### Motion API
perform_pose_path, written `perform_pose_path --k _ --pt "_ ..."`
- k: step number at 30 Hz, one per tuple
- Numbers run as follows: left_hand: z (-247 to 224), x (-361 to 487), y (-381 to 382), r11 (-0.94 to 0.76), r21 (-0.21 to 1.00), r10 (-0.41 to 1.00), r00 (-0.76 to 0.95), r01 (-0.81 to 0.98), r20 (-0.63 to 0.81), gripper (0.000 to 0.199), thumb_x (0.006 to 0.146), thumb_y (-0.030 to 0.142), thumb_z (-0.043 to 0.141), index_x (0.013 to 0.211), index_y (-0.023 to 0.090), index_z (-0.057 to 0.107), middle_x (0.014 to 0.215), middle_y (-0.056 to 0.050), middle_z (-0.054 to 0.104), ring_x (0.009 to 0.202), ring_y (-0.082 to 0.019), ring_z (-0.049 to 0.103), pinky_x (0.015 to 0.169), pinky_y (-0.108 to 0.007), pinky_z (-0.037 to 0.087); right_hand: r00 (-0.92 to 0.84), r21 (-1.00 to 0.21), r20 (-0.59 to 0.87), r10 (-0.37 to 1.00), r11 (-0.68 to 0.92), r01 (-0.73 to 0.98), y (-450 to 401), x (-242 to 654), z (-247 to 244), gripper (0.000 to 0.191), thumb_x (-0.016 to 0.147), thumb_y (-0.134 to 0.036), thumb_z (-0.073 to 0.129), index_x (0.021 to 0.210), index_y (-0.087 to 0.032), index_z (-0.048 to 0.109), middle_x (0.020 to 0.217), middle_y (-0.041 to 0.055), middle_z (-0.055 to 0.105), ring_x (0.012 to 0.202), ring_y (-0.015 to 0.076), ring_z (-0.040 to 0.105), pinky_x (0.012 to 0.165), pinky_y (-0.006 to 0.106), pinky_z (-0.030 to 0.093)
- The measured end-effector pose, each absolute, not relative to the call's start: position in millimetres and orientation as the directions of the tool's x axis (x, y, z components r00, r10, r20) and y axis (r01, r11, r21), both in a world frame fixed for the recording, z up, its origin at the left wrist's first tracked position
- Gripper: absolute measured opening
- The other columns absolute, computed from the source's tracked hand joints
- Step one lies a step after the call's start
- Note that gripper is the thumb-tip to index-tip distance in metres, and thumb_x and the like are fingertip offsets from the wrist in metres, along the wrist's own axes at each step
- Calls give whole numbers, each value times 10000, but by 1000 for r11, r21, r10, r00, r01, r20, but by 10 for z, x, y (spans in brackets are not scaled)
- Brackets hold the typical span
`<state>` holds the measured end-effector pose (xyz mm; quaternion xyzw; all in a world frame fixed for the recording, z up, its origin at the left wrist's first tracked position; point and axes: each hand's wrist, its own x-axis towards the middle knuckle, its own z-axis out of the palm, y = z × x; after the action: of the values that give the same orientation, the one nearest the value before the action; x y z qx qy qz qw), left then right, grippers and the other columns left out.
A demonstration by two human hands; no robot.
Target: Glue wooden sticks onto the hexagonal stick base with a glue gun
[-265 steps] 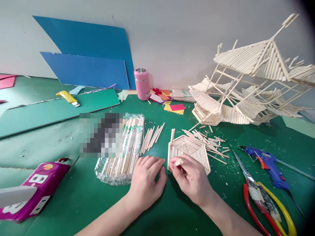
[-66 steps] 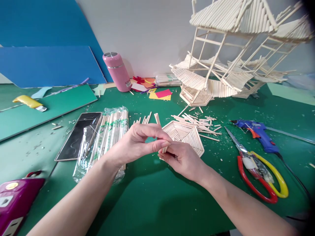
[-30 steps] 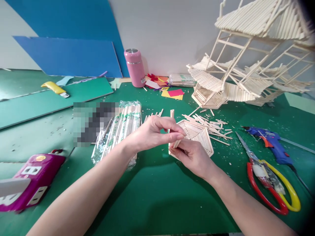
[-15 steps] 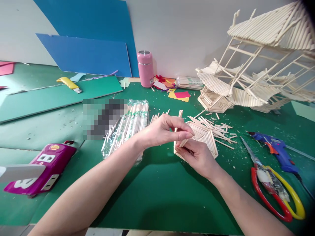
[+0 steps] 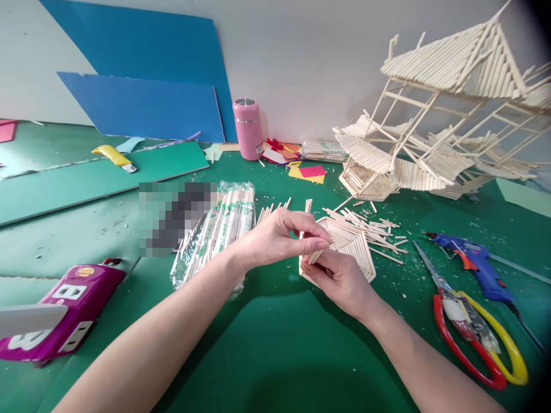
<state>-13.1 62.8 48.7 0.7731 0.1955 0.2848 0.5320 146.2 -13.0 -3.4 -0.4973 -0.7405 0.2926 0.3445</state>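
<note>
My left hand [image 5: 293,232] reaches across with thumb and forefinger pinched together on a short wooden stick [image 5: 315,256], whose upper end is hidden by the fingertips. Just below, my right hand [image 5: 344,281] has its fingers closed at the near left edge of a small wooden-stick model [image 5: 365,261]. This model has a many-sided base of closely laid sticks, with a low slatted wall on the right and upright sticks at the left. Both hands partly cover it. Loose cut sticks [image 5: 365,229] lie behind it, and a plastic-wrapped pack of chopsticks [image 5: 228,223] lies beyond my left forearm.
On the right are large scissors [image 5: 465,327] and a blue glue gun [image 5: 477,258]. A tall stick-built pavilion [image 5: 430,126] stands behind them. A pink flask [image 5: 248,129] stands near the wall. To the left are a purple power strip [image 5: 64,310] and a yellow cutter [image 5: 112,156].
The whole view has shifted slightly, so most things appear a little further left and lower. Both hands keep nearly the same hold at the model.
</note>
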Motion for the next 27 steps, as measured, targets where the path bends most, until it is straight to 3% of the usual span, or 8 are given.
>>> perform_pose_path --k 27 --pt "489 -138 623 -364 931 589 772 -10 239 135 775 214 596 830 127 684 751 -63 645 696 -126 568 644 -253 466 -273 -795 219 937 333 507 -134 1448 -31 169 848 -236 485 695 -199 547 658 -11 574 615 116 530 551 225 397"
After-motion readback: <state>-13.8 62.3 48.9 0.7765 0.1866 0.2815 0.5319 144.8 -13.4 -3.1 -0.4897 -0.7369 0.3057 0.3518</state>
